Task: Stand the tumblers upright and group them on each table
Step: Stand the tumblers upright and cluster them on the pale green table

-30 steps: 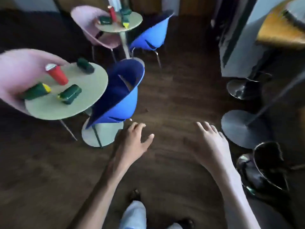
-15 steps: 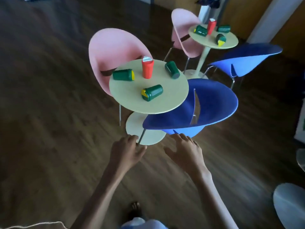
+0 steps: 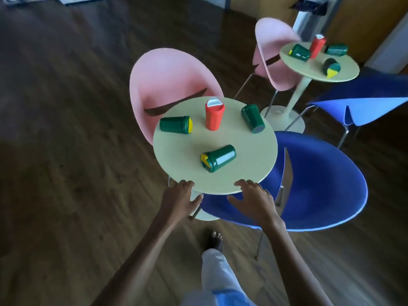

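In the head view, the near round table [image 3: 254,155] is serving as the landmark: a red tumbler [image 3: 213,115] is standing upright near its far-middle, while three green tumblers are lying on their sides around it. The left green tumbler [image 3: 175,127] is lying toward the table's left edge with its yellow lid facing the red one, the right green tumbler [image 3: 252,118] is lying toward the far right edge, and the front green tumbler [image 3: 218,158] is lying nearer the table's front. The left hand [image 3: 180,200] and the right hand [image 3: 254,200] are hovering at the table's near rim with fingers spread loose, grasping nothing. A pink chair [image 3: 167,82] is sitting behind the table's left, a blue chair [image 3: 320,184] at its right. Beyond the table's far right, a second table [image 3: 346,69] is carrying another upright red tumbler [image 3: 317,47] and three more green ones lying down, all somewhat blurred.
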### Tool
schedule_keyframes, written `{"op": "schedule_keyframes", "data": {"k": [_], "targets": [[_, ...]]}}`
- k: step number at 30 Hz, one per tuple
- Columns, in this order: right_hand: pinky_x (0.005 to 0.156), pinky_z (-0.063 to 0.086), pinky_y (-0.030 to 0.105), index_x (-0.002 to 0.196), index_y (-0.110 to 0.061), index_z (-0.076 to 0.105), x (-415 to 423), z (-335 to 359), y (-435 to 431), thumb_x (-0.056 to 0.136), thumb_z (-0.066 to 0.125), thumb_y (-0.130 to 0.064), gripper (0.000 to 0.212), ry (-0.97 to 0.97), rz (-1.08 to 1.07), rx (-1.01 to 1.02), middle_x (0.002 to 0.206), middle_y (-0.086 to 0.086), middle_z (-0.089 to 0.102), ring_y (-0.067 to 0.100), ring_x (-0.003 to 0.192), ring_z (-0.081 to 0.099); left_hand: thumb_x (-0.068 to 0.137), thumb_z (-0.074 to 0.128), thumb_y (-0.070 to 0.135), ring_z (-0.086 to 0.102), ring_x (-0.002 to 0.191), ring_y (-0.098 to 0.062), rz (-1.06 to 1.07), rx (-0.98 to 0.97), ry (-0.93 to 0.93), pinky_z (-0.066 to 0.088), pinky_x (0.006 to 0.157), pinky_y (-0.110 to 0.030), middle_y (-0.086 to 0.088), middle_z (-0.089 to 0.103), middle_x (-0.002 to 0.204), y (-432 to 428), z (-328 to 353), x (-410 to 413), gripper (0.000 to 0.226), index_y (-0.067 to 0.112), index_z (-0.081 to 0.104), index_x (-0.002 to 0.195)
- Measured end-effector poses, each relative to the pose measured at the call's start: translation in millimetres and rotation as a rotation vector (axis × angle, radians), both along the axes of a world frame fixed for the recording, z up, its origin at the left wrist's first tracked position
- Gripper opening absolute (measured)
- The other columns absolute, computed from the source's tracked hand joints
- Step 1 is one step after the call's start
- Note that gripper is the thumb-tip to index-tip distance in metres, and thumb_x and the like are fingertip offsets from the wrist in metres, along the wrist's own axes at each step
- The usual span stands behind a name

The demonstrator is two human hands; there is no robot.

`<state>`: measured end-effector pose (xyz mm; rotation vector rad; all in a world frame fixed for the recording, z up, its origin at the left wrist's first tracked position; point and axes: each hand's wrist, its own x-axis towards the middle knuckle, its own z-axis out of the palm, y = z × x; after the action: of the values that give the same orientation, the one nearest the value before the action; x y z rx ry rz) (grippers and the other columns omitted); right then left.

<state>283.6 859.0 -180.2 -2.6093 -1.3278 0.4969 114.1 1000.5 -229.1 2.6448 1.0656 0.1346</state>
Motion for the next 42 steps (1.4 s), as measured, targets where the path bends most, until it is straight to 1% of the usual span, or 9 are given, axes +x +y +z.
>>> {"op": "schedule_keyframes", "data": {"k": [7, 13, 16, 23, 26, 30, 33, 37, 42], "targets": [[0.098, 0.039, 0.038, 0.136, -0.021, 0.040, 114.3, -53.7, 99.1, 0.082, 0.065, -0.038, 0.062, 0.134, 0.074, -0.045, 0.130, 0.006, 0.053, 0.026, 0.122, 0.046, 0.085, 0.058, 0.047, 0.057, 0.108, -0.026, 0.101, -0.136, -0.037, 0.045, 0.083, -0.038, -0.007, 0.059, 0.116, 62.1, -14.3, 105.7, 0.051, 0.016, 0.052, 0.125], [0.104, 0.032, 0.041, 0.147, -0.026, 0.022, 166.1, -92.0, 155.5, 0.076, 0.071, -0.021, 0.086, 0.090, 0.299, -0.174, 0.152, 0.004, 0.026, 0.025, 0.136, 0.028, 0.070, 0.073, 0.051, 0.044, 0.125, -0.028, 0.192, -0.353, 0.073, 0.041, 0.096, -0.043, -0.008, 0.039, 0.140, 90.2, -46.9, 146.0, 0.098, 0.015, 0.022, 0.146], [0.108, 0.028, 0.042, 0.148, -0.026, 0.020, 181.2, -100.7, 175.0, 0.076, 0.067, -0.016, 0.087, 0.089, 0.427, -0.263, 0.157, -0.001, 0.018, 0.023, 0.140, 0.022, 0.066, 0.076, 0.046, 0.046, 0.124, -0.025, 0.180, -0.427, 0.089, 0.042, 0.096, -0.042, -0.005, 0.039, 0.140, 93.6, -64.2, 150.1, 0.099, 0.020, 0.022, 0.145], [0.099, 0.037, 0.032, 0.139, -0.018, 0.038, 198.3, -117.5, 183.6, 0.074, 0.072, -0.017, 0.073, 0.320, 0.470, -0.101, 0.139, 0.003, 0.045, 0.020, 0.125, 0.045, 0.057, 0.082, 0.030, 0.050, 0.115, -0.015, 0.200, -0.616, -0.196, 0.044, 0.094, -0.027, 0.002, 0.050, 0.129, 114.7, -78.7, 141.9, 0.087, 0.022, 0.040, 0.133], [0.094, 0.039, 0.024, 0.135, -0.020, 0.044, 201.3, -114.5, 178.5, 0.071, 0.079, -0.015, 0.073, 0.604, 0.300, -0.002, 0.130, -0.001, 0.053, 0.016, 0.118, 0.050, 0.056, 0.081, 0.032, 0.053, 0.112, -0.008, 0.216, -0.705, -0.377, 0.048, 0.095, -0.029, 0.008, 0.050, 0.128, 130.3, -58.8, 140.0, 0.088, 0.029, 0.040, 0.134], [0.084, 0.051, 0.022, 0.126, -0.023, 0.052, 194.9, -95.7, 184.2, 0.066, 0.083, -0.012, 0.068, 0.898, 0.058, 0.209, 0.114, -0.005, 0.062, 0.015, 0.101, 0.062, 0.062, 0.084, 0.025, 0.062, 0.102, -0.003, 0.387, -0.835, -0.709, 0.053, 0.077, -0.018, 0.009, 0.052, 0.124, 146.9, -20.2, 153.3, 0.088, 0.029, 0.037, 0.137], [0.075, 0.053, 0.018, 0.125, -0.021, 0.053, 188.0, -77.3, 196.1, 0.065, 0.083, -0.008, 0.068, 0.952, -0.058, 0.345, 0.113, 0.000, 0.063, 0.013, 0.094, 0.064, 0.074, 0.078, 0.002, 0.065, 0.088, 0.006, 0.424, -0.879, -0.869, 0.050, 0.072, -0.012, 0.012, 0.064, 0.106, 151.0, 4.4, 170.7, 0.057, 0.023, 0.052, 0.121], [0.085, 0.054, 0.027, 0.129, -0.018, 0.051, 195.2, -63.3, 205.7, 0.066, 0.084, -0.008, 0.072, 0.980, -0.070, 0.437, 0.118, 0.003, 0.063, 0.017, 0.103, 0.064, 0.064, 0.082, 0.014, 0.067, 0.097, -0.005, 0.308, -0.909, -0.940, 0.051, 0.081, -0.020, 0.014, 0.072, 0.100, 165.7, 29.8, 181.1, 0.049, 0.034, 0.063, 0.104], [0.097, 0.048, 0.027, 0.129, -0.012, 0.053, 217.8, -50.7, 210.4, 0.069, 0.079, -0.007, 0.066, 1.038, 0.041, 0.414, 0.122, 0.001, 0.064, 0.014, 0.113, 0.061, 0.051, 0.087, 0.022, 0.062, 0.114, -0.021, 0.239, -0.950, -0.925, 0.051, 0.094, -0.036, 0.002, 0.064, 0.124, 191.8, 38.0, 183.8, 0.075, 0.022, 0.057, 0.121]]}}
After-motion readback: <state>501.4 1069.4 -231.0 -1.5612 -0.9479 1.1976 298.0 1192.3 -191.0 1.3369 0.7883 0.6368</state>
